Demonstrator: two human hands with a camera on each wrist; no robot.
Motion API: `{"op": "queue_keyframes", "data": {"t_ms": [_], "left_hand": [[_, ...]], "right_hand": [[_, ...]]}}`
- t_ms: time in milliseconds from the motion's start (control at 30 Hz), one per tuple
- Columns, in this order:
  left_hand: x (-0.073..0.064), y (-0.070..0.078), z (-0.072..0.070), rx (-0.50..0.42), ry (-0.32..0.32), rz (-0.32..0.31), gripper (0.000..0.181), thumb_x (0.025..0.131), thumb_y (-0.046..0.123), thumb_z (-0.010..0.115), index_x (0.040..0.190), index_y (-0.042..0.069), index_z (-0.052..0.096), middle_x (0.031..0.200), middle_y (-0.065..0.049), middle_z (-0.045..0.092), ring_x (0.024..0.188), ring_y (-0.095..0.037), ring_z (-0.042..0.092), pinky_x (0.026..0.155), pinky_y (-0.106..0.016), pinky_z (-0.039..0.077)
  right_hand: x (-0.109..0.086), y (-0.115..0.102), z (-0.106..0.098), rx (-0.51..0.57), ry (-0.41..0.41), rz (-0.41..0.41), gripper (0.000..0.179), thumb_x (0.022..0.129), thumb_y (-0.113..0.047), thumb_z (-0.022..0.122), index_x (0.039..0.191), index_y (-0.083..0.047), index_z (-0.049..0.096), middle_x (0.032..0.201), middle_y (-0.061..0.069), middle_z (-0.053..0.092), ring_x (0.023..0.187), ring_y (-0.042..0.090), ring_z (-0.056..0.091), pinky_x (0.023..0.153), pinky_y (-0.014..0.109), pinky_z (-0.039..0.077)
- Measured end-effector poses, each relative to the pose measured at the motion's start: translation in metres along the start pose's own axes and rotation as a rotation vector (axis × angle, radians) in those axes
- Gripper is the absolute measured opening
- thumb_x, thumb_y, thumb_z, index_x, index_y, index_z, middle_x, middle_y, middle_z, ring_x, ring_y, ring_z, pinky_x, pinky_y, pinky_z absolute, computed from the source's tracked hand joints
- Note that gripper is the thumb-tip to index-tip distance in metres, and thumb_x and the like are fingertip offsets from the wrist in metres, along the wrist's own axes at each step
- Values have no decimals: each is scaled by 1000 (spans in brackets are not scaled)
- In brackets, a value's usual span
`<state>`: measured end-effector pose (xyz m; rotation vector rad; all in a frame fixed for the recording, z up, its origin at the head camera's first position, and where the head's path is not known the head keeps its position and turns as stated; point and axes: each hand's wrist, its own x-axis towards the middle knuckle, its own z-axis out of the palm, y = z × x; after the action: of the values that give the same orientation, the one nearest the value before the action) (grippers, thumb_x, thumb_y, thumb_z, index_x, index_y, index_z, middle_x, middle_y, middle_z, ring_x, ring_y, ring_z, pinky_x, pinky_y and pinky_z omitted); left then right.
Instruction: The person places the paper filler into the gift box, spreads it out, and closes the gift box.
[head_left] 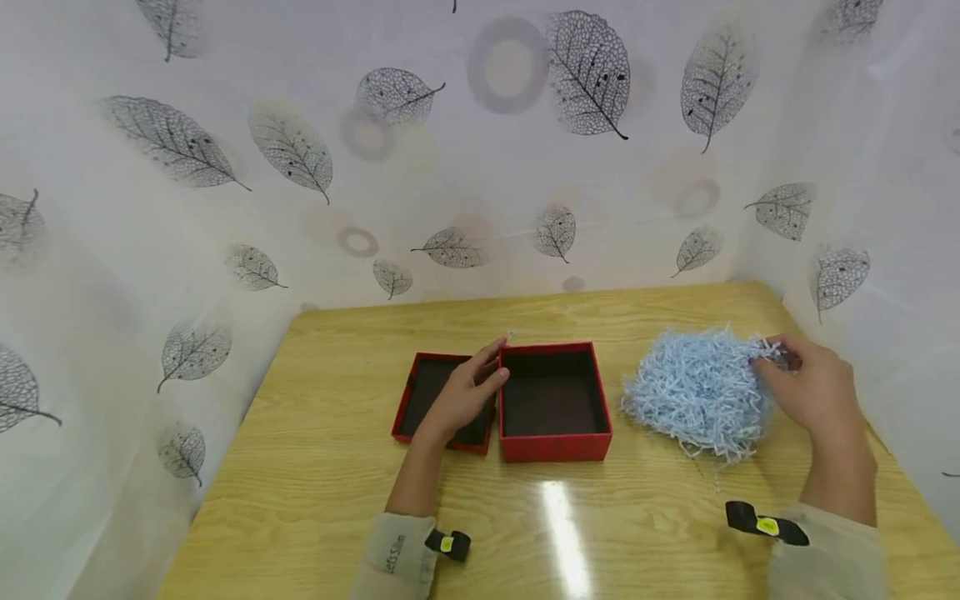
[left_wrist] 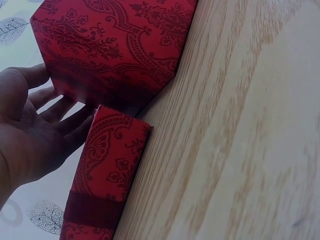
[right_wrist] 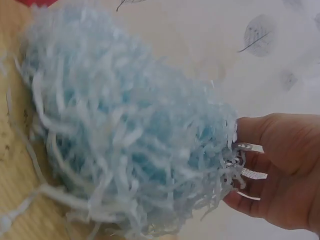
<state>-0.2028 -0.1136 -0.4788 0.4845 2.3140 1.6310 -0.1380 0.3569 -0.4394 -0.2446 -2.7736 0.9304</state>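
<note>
An uncovered red box [head_left: 555, 447] with a dark inside stands on the table, its outside patterned in the left wrist view. Beside its left wall is my left hand [head_left: 462, 398], thumb and fingertips at the box edge, fingers fairly straight. Below that hand lies a shallower red lid [head_left: 405, 408], inside up, partly hidden by the hand and forearm. To the right of the box, my right hand [head_left: 817, 383] grips the right edge of a fluffy pale blue heap of shredded paper [head_left: 697, 387]. In the right wrist view its fingertips sink among the paper strips [right_wrist: 125, 125].
The wooden table [head_left: 315, 483] meets a white leaf-printed curtain [head_left: 480, 167] at the back and sides. A few loose strips hang from the front of the paper heap. A dark band [head_left: 448, 545] circles the left sleeve, another band [head_left: 767, 525] the right.
</note>
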Motion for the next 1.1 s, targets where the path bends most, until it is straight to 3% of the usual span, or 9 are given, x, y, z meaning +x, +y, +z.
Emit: {"op": "queue_keyframes", "data": {"t_ms": [133, 300, 533, 667, 767, 833, 900, 1000, 1100], "left_hand": [[-1, 2, -1, -5, 2, 1, 59, 110, 39, 58, 165, 37, 37, 168, 5, 38, 154, -28, 38, 118, -55, 42], [0, 4, -1, -22, -4, 6, 61, 111, 36, 56, 167, 29, 34, 170, 3, 35, 155, -29, 35, 120, -54, 40], [0, 3, 1, -22, -9, -4, 59, 112, 36, 53, 167, 31, 33, 170, 6, 33, 156, -28, 34, 120, -52, 40], [-1, 3, 0, -29, -9, -3, 57, 112, 36, 54, 166, 36, 34, 170, 6, 33, 156, -27, 33, 120, -53, 40], [-1, 2, 0, -25, -13, -6, 59, 112, 37, 53, 167, 33, 33, 171, 6, 32, 157, -28, 33, 120, -54, 39], [-1, 2, 0, -18, -16, -8, 60, 112, 38, 53, 168, 30, 32, 171, 5, 31, 157, -29, 32, 120, -55, 39], [-1, 2, 1, -14, -15, -10, 61, 112, 39, 53, 168, 29, 31, 171, 5, 32, 157, -29, 33, 120, -55, 38], [1, 2, 1, -12, -14, -8, 61, 112, 39, 53, 168, 30, 32, 171, 5, 32, 157, -29, 33, 121, -55, 38], [3, 1, 2, -12, -15, -8, 59, 112, 39, 54, 167, 34, 33, 170, 5, 33, 157, -28, 33, 121, -54, 38]], "right_hand": [[-4, -21, -8, 38, 103, 18, 44, 105, -17, 62, 141, 9, 58, 128, 40, 58, 114, 57, 53, 78, 60, 47], [-6, -41, -19, 59, 227, 26, 40, 104, -17, 64, 138, 5, 64, 130, 36, 63, 117, 54, 55, 71, 35, 37], [-5, -62, -33, 60, 264, 8, 40, 105, -18, 62, 138, 4, 64, 133, 37, 62, 128, 56, 51, 75, 39, 37], [-1, -70, -37, 32, 317, -38, 36, 104, -15, 63, 134, 5, 66, 126, 36, 65, 117, 55, 56, 63, 28, 37], [1, -78, -39, 30, 362, -63, 35, 103, -13, 64, 131, 6, 68, 127, 34, 65, 117, 52, 57, 73, 25, 47], [3, -84, -41, 38, 392, -84, 35, 103, -12, 64, 132, 8, 67, 130, 34, 63, 119, 52, 56, 94, 42, 52], [4, -89, -43, 52, 426, -108, 35, 102, -10, 65, 131, 9, 68, 130, 33, 63, 123, 50, 55, 108, 49, 43], [7, -96, -48, 60, 466, -127, 33, 102, -11, 67, 130, 7, 70, 121, 30, 68, 106, 13, 64, 95, 23, 45], [8, -101, -53, 70, 479, -130, 32, 102, -12, 67, 130, 4, 71, 112, 27, 72, 85, -19, 48, 77, 5, 32]]}}
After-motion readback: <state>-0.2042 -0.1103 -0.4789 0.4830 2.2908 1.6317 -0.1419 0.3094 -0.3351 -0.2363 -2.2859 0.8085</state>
